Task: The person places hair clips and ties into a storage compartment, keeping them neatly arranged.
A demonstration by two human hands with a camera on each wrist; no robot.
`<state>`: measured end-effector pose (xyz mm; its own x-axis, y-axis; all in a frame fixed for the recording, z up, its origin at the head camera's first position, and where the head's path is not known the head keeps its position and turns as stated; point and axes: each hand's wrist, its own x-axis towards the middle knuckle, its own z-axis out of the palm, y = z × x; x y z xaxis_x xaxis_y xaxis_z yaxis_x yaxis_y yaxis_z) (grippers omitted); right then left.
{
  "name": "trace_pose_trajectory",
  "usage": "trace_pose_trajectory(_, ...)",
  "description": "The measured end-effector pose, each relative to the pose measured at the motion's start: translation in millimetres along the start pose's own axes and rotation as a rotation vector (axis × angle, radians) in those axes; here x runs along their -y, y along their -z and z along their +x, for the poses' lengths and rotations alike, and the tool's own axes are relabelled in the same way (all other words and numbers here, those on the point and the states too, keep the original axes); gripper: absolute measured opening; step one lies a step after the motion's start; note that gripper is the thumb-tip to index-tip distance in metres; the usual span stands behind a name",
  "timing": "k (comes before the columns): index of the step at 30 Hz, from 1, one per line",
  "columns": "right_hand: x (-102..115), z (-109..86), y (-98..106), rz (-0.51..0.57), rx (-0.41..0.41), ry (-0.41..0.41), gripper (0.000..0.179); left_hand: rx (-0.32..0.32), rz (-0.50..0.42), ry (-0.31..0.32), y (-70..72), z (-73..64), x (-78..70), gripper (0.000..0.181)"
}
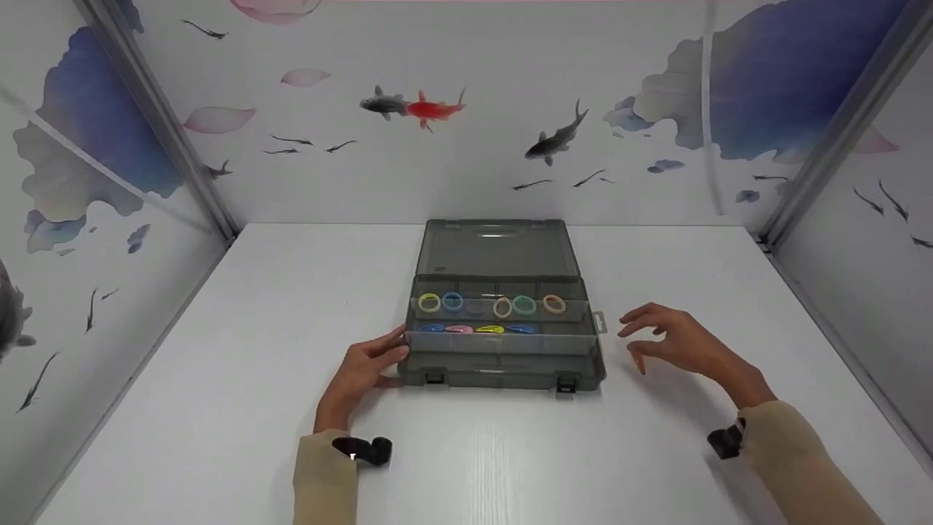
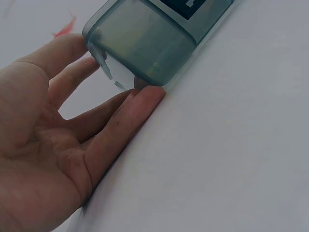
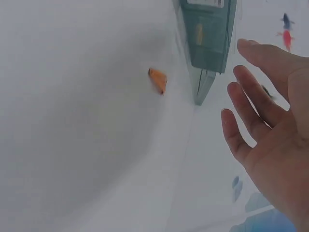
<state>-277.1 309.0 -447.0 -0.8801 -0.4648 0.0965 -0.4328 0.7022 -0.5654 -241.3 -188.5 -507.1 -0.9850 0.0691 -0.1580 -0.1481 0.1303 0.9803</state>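
A grey translucent organizer box (image 1: 503, 380) rests on the white table with its lid folded back. Upright in its back row stand several coloured hair ties (image 1: 524, 305); teardrop hair clips (image 1: 490, 329) in blue, pink and yellow lie in the row in front. My left hand (image 1: 364, 372) rests its fingertips against the box's left side, thumb at the upper edge in the left wrist view. Right of the box, my right hand (image 1: 681, 341) hovers with parted, lightly bent fingers. Just below its thumb shows an orange hair clip (image 3: 158, 80), apart from the fingers in the right wrist view.
The box's lid (image 1: 499, 248) reaches back to the patterned rear wall (image 1: 466, 175). A small hanging tab (image 1: 600, 321) sticks out from the box's right side, and two dark latches (image 1: 565, 384) sit on its front edge. Side walls flank the table.
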Motion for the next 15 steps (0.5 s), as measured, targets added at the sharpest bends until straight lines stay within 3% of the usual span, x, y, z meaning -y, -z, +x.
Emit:
trace_pose_trajectory(11, -25, -6.1, 10, 0.055, 0.178, -0.091, 0.030, 0.005, 0.014, -0.001, 1.8, 1.4, 0.8, 0.054)
trace_pose_trajectory(15, -29, -3.7, 10, 0.081, 0.222, -0.087, 0.032, 0.012, 0.003, -0.006, 1.6, 0.8, 0.7, 0.055)
